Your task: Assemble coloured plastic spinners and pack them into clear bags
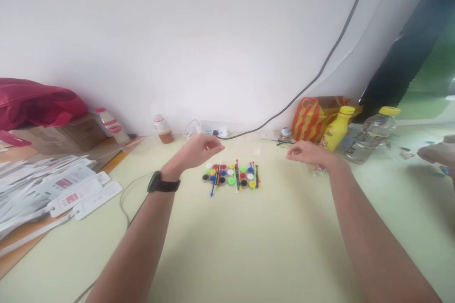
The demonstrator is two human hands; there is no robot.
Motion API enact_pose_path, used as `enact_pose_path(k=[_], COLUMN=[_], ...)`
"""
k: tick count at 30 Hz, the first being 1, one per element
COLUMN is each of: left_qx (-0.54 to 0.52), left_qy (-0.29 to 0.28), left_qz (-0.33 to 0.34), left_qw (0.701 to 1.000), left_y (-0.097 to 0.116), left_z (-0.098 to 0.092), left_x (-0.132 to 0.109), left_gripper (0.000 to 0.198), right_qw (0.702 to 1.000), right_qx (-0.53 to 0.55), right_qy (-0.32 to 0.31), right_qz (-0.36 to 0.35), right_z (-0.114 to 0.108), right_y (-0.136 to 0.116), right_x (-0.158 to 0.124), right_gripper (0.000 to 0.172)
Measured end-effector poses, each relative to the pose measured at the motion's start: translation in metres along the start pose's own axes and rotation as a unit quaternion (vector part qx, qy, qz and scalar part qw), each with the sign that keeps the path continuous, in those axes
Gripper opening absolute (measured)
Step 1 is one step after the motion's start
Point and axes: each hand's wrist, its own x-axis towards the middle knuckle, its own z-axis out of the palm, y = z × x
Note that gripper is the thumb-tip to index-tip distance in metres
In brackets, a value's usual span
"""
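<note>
A small cluster of coloured round caps [227, 176] lies on the pale green table [249, 246], with several thin coloured sticks [236, 175] laid across it. My left hand [199, 149], a black watch on its wrist, hovers just above and left of the cluster, fingers curled loosely with nothing visible in them. My right hand [307, 154] hovers to the right of the cluster, fingers bent inward in a loose pinch; I cannot make out anything held.
White flat packets [53, 189] are piled at the left, behind them a cardboard box [60, 135] under a red bag [35, 102]. Small bottles [163, 129], a power strip [211, 130], a yellow bottle [337, 128], a clear bottle [373, 135] and a striped bag [313, 116] line the wall. Another person's hand [439, 154] shows at far right.
</note>
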Motion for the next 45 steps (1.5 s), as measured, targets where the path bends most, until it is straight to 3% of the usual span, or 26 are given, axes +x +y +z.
enact_pose_path(k=[3,7,12,18,23,30,36,40,45], left_qx=[0.001,0.042,0.103,0.130,0.118,0.078,-0.025,-0.103,-0.121], left_qy=[-0.031,-0.041,-0.051,-0.054,-0.040,-0.021,0.020,0.035,0.017], left_qz=[-0.001,0.012,0.049,0.055,0.032,0.014,0.004,0.028,0.084], left_qw=[1.000,0.998,0.992,0.989,0.992,0.997,0.999,0.994,0.989], left_y=[-0.001,0.003,0.006,-0.002,-0.005,-0.003,-0.002,0.023,0.069], left_z=[0.014,0.049,0.091,0.109,0.116,0.118,0.110,0.095,0.077], left_x=[0.002,0.003,0.002,0.001,0.002,0.002,0.007,0.008,0.001], left_gripper=[0.029,0.025,0.031,0.025,0.026,0.014,0.017,0.022,0.014], right_qw=[0.996,0.988,0.988,0.993,0.997,0.997,0.998,0.998,0.999], right_qx=[0.028,0.044,0.038,0.023,0.020,0.030,0.021,0.018,0.032], right_qy=[-0.046,-0.098,-0.116,-0.106,-0.081,-0.061,-0.058,-0.051,-0.024], right_qz=[-0.070,-0.107,-0.097,-0.049,0.000,0.028,0.033,0.032,0.003], right_z=[0.016,0.046,0.072,0.089,0.097,0.097,0.096,0.098,0.101], right_y=[-0.026,-0.053,-0.072,-0.082,-0.084,-0.087,-0.088,-0.090,-0.093], right_x=[0.005,0.013,0.019,0.025,0.030,0.028,0.026,0.025,0.021], right_gripper=[0.022,0.016,0.017,0.029,0.031,0.020,0.030,0.027,0.019])
